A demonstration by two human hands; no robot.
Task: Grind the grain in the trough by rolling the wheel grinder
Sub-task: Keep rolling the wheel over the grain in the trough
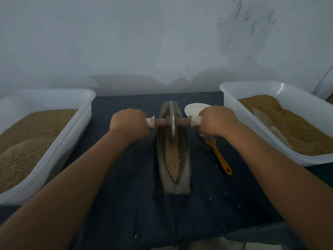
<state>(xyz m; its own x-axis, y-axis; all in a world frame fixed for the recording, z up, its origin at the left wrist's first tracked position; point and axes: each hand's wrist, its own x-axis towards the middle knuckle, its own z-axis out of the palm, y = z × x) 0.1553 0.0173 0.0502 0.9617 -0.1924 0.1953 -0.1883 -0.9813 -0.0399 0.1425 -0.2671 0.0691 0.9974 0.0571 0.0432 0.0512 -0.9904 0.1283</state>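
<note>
Across the dark-clothed desk (126,204), left hand (128,123) and right hand (215,120) clench the wooden-axled metal wheel grinder (172,121) mid-stroke, high in the long grey trough (183,168); next, probably, rolling it down-frame over tan grain (172,159).

Wheel grinder (172,121) upright in my trough (173,159)
Metal disc sits toward the far end — tan grain (172,157) fills the groove's near half.

left hand (128,122): fist, knuckles up, fingers curled under; right hand (216,120): same; both forearms bare, extended forward, converging.
</note>
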